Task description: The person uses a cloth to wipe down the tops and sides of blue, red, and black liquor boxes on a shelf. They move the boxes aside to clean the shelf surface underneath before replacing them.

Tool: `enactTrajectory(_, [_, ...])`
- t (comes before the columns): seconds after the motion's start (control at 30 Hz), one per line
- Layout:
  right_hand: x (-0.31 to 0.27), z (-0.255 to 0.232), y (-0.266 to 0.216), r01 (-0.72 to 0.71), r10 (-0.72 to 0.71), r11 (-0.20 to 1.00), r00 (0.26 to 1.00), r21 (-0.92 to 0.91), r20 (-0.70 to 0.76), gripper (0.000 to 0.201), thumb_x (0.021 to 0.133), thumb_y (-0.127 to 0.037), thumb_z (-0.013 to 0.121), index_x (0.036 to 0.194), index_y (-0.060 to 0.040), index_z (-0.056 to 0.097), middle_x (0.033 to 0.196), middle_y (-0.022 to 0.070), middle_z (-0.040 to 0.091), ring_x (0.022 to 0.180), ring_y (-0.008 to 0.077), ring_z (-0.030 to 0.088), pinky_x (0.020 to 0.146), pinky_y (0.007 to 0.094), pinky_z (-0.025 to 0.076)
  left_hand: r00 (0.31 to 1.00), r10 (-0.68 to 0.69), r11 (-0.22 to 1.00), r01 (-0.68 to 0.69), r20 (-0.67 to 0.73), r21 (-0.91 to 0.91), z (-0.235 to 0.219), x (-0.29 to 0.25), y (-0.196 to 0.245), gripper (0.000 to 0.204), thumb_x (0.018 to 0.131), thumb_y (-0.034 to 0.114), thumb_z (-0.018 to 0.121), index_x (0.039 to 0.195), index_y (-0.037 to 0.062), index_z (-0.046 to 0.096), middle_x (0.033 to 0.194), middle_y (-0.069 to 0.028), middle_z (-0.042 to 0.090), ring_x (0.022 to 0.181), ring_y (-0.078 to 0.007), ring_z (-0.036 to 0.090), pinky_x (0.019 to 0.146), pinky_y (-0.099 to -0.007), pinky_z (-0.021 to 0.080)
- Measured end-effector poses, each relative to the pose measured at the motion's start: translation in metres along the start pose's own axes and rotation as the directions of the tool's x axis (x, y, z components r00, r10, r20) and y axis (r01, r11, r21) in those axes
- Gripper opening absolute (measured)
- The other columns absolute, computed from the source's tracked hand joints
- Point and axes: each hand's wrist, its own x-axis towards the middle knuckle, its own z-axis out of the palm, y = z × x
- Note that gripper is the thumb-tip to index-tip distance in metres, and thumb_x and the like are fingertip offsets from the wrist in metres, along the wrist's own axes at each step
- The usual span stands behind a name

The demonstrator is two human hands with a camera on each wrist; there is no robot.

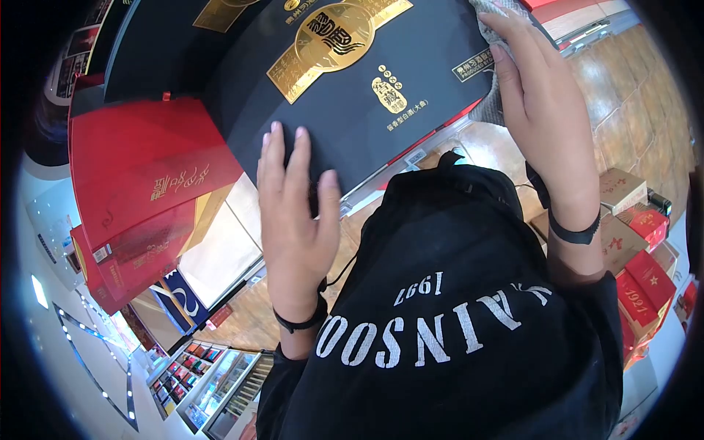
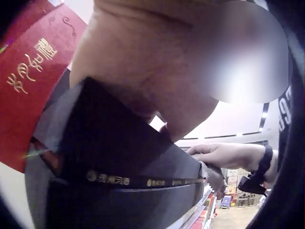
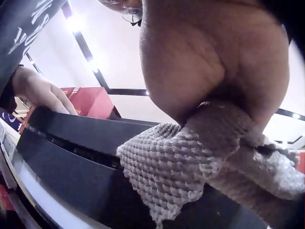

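A large dark gift box [image 1: 330,136] with a round gold emblem and gold lettering lies in front of me. My left hand [image 1: 297,213] rests on its left part near the front edge, fingers straight and slightly spread. At the box's right end, my right hand [image 1: 546,121] grips a grey-white waffle-weave cloth [image 3: 167,167] against the edge. Bunched under the palm, the cloth hangs in a loose corner over the box's side in the right wrist view. Part of it is hidden by the hand.
Red gift bags [image 1: 147,161] with gold script stand left of the dark box. Another dark box [image 1: 154,55] is behind at the upper left. Cartons and red boxes [image 1: 645,290] are stacked at the right. Shelves [image 1: 191,378] of goods stand farther off at the lower left.
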Motion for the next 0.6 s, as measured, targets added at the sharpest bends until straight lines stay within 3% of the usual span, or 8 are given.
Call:
enactTrajectory(0.17, [-0.014,0.010,0.004,0.045,-0.045,0.999,0.998,-0.005,-0.053,0.036,0.109,-0.004,0.063,0.144,-0.0092,0.067,0.141,0.0204,0.071,0.131,0.0431,0.067,0.112,0.0466,0.052,0.991,0.095,0.971,-0.113,0.092,0.211,0.011,0.023,0.019,0.075,0.102,0.033,0.078,0.166,0.0046,0.051,0.173,-0.0330,0.038,0.160,-0.0495,0.040,0.129,-0.0557,0.035])
enactTrajectory(0.3, [-0.028,0.018,0.007,0.081,-0.087,0.995,0.990,-0.052,-0.114,0.038,0.108,-0.005,0.063,0.146,-0.0095,0.067,0.148,0.0215,0.068,0.139,0.0434,0.063,0.117,0.0478,0.049,0.972,0.224,0.942,-0.235,0.072,0.241,0.028,0.040,0.035,0.101,0.088,0.049,0.088,0.169,0.0064,0.046,0.173,-0.0326,0.039,0.159,-0.0503,0.041,0.128,-0.0565,0.037])
enactTrajectory(0.43, [-0.030,0.020,0.009,0.094,-0.098,0.995,0.989,-0.043,-0.110,0.038,0.108,-0.004,0.062,0.145,-0.0085,0.067,0.149,0.0214,0.067,0.144,0.0430,0.060,0.122,0.0489,0.046,0.966,0.250,0.937,-0.258,0.065,0.236,0.036,0.048,0.037,0.100,0.085,0.040,0.092,0.169,0.0080,0.046,0.174,-0.0306,0.039,0.159,-0.0473,0.042,0.128,-0.0559,0.038])
enactTrajectory(0.6, [-0.017,0.007,0.007,0.150,-0.151,0.985,0.989,-0.086,0.005,0.037,0.108,-0.005,0.062,0.144,-0.0068,0.068,0.149,0.0208,0.067,0.143,0.0439,0.060,0.121,0.0498,0.047,0.974,0.215,0.950,-0.225,0.071,0.216,0.036,0.048,0.039,0.099,0.083,0.030,0.093,0.168,0.0103,0.047,0.174,-0.0297,0.040,0.159,-0.0449,0.043,0.128,-0.0555,0.038])
